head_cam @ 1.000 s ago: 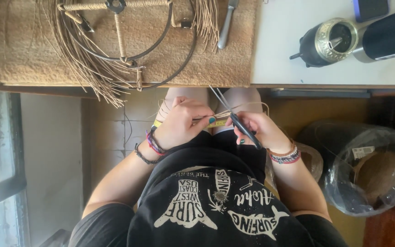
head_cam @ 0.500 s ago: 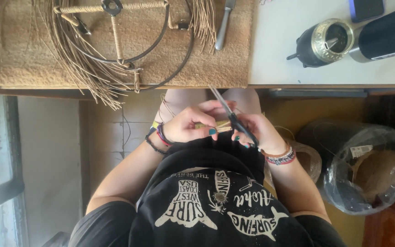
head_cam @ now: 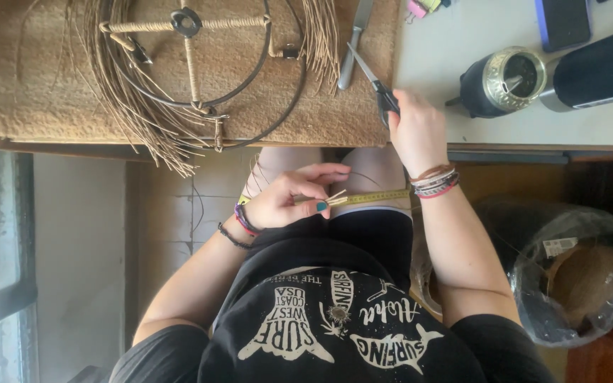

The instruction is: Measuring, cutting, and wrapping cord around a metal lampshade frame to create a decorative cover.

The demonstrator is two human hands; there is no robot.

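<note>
My left hand (head_cam: 285, 200) rests over my lap and pinches a few short tan fibre pieces (head_cam: 336, 198) against a yellow measuring tape (head_cam: 377, 196) that lies across my thighs. My right hand (head_cam: 417, 131) is up at the table's front edge, shut on the black handles of a pair of scissors (head_cam: 377, 85), whose blades point away over the mat. A round wire frame (head_cam: 200, 67) wrapped with tan fibre and hung with long loose strands lies on a woven brown mat (head_cam: 30, 78) on the table.
A metal tool (head_cam: 352, 42) lies on the mat beside the scissors. On the white tabletop to the right stand a dark cup with a metal rim (head_cam: 501, 81), a black flask (head_cam: 601, 67) and a phone (head_cam: 562, 21). A bin lined with clear plastic (head_cam: 576, 273) stands on the floor at right.
My right hand has lifted from my lap to the table edge, carrying the scissors with it. My left hand stays over my lap with the fibres and tape.
</note>
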